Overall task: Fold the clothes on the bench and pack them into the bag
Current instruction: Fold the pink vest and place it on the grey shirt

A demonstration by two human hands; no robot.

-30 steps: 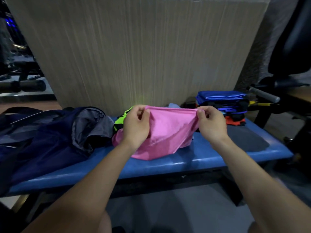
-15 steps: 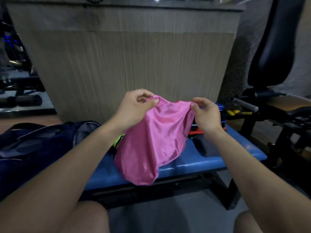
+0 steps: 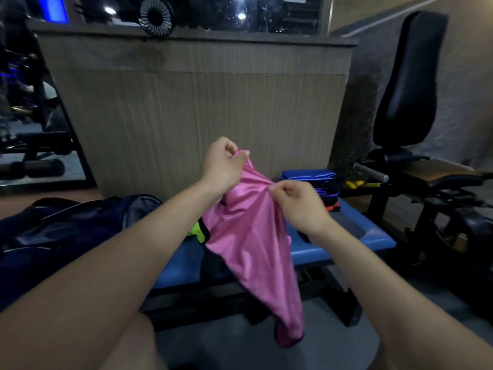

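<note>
Up it's coming: the pink garment is now hanging clear above the bench. Left hand and right hand are both pinching its top edge. Folding's only starting.

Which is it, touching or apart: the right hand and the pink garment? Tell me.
Touching. The head view shows the right hand pinching the pink garment near its top.

I judge this a gym: padded blue worktop, black exercise seat at right, weight machines at left.
</note>
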